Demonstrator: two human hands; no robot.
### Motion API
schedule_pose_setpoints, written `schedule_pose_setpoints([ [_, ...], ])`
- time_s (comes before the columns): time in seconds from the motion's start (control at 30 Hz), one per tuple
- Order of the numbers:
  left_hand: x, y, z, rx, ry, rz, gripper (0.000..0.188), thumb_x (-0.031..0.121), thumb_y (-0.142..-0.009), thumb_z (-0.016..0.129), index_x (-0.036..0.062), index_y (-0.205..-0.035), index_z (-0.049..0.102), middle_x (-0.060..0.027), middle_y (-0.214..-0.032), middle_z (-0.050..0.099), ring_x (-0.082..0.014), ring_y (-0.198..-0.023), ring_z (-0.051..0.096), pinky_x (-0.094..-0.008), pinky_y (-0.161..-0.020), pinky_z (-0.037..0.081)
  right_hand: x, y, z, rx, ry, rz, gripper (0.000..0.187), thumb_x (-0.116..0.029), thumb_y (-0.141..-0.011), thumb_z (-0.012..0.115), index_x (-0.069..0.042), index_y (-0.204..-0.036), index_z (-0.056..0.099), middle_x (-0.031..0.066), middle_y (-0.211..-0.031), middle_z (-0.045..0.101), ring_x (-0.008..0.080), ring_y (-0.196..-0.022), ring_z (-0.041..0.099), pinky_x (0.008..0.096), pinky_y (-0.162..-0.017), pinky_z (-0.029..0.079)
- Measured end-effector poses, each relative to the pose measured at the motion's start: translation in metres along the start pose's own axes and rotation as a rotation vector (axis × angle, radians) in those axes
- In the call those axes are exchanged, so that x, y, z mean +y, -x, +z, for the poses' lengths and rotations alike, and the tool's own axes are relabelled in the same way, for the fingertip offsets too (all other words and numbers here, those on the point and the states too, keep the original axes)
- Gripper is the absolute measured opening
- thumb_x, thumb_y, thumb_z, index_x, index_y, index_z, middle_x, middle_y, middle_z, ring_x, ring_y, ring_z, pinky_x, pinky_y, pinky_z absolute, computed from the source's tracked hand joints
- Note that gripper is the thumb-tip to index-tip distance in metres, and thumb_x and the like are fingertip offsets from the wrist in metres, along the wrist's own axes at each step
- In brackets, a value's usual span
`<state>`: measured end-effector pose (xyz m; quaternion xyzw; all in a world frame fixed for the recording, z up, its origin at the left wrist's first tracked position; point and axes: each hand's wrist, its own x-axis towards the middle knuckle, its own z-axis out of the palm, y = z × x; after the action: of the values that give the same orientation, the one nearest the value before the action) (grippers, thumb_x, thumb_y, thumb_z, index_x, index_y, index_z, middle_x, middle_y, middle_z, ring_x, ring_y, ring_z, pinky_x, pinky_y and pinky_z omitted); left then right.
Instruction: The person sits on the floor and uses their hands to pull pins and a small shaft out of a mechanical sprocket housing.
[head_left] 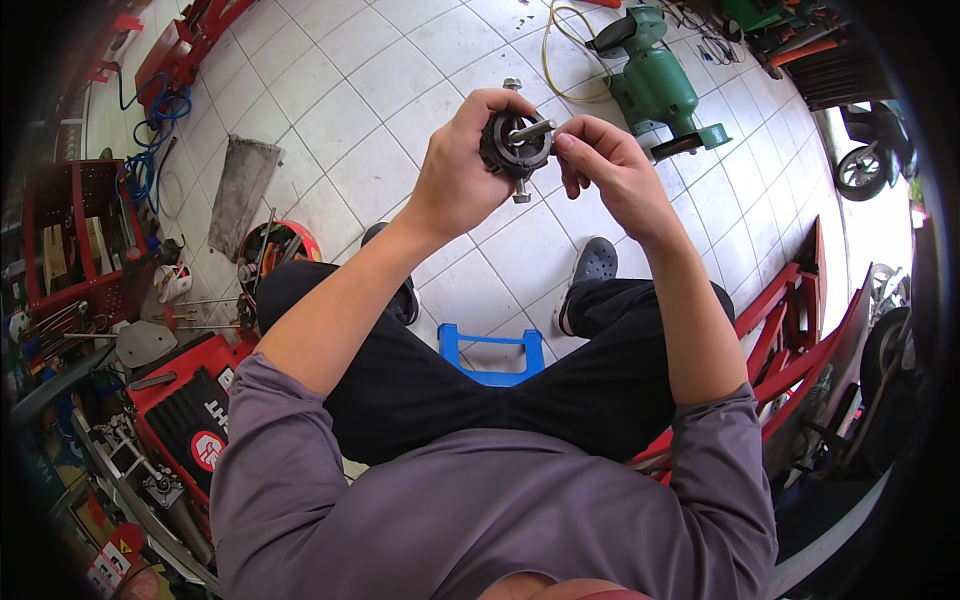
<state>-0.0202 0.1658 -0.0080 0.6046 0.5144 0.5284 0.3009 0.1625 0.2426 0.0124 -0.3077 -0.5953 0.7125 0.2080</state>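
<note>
My left hand [468, 165] is wrapped round a black ring-shaped metal part [497, 146] held up above the tiled floor. A grey metal rod [532, 131] sticks out of the part's middle toward my right hand. One bolt [512, 85] with a nut stands out at the ring's far side, and another bolt [521, 190] at its near side. My right hand [612, 170] is beside the rod's end, thumb and forefinger pinched together and the other fingers curled. Whether something small is between those fingertips, I cannot make out.
A green bench grinder [655, 85] stands on the floor at the far right. A blue stool [492, 375] shows between my legs. At left are a red bucket of tools [300, 235], a worn grey board [243, 195] and a red toolbox [180, 400]. Red metal frames [790, 330] stand at right.
</note>
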Motion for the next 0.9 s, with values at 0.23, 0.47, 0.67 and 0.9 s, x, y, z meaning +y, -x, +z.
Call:
schedule_pose_setpoints([
  [0.23,0.004,-0.002,0.000,0.007,0.076,-0.055,0.050,-0.009,-0.075,0.074,0.0053,-0.115,0.048,-0.0044,-0.093,0.062,-0.0092,-0.084,0.062,-0.0246,-0.077,0.056,0.000,0.003,0.008,0.062,-0.015,-0.090,0.018,-0.017,-0.096,0.058,0.000,-0.101,0.057,0.0015,-0.081,0.058,0.0081,-0.069,0.052,0.0232,-0.064,0.044],
  [0.47,0.004,-0.001,-0.002,0.015,-0.024,0.024,0.049,-0.009,-0.074,0.074,0.0061,-0.114,0.049,-0.0034,-0.091,0.062,-0.0095,-0.082,0.062,-0.0234,-0.075,0.056,-0.001,0.001,0.007,0.085,-0.031,-0.060,0.029,-0.031,-0.098,0.055,-0.002,-0.102,0.058,0.0062,-0.081,0.063,0.0093,-0.066,0.056,0.0230,-0.062,0.045],
  [0.67,0.003,0.001,-0.002,-0.031,-0.025,0.020,0.047,-0.009,-0.075,0.072,0.0054,-0.113,0.050,-0.0046,-0.091,0.064,-0.0104,-0.083,0.064,-0.0243,-0.071,0.056,-0.005,0.001,-0.001,-0.008,-0.030,0.062,0.029,-0.028,-0.099,0.056,0.000,-0.093,0.061,0.0028,-0.071,0.060,0.0077,-0.061,0.054,0.0222,-0.058,0.043],
  [0.9,0.004,-0.002,-0.001,-0.005,0.003,-0.003,0.051,-0.008,-0.074,0.075,0.0044,-0.115,0.047,-0.0043,-0.094,0.064,-0.0111,-0.088,0.064,-0.0257,-0.078,0.057,-0.004,0.003,0.002,0.087,0.061,-0.091,0.014,-0.012,-0.093,0.063,0.000,-0.097,0.058,0.0037,-0.088,0.062,0.0078,-0.078,0.057,0.0223,-0.069,0.046],
])
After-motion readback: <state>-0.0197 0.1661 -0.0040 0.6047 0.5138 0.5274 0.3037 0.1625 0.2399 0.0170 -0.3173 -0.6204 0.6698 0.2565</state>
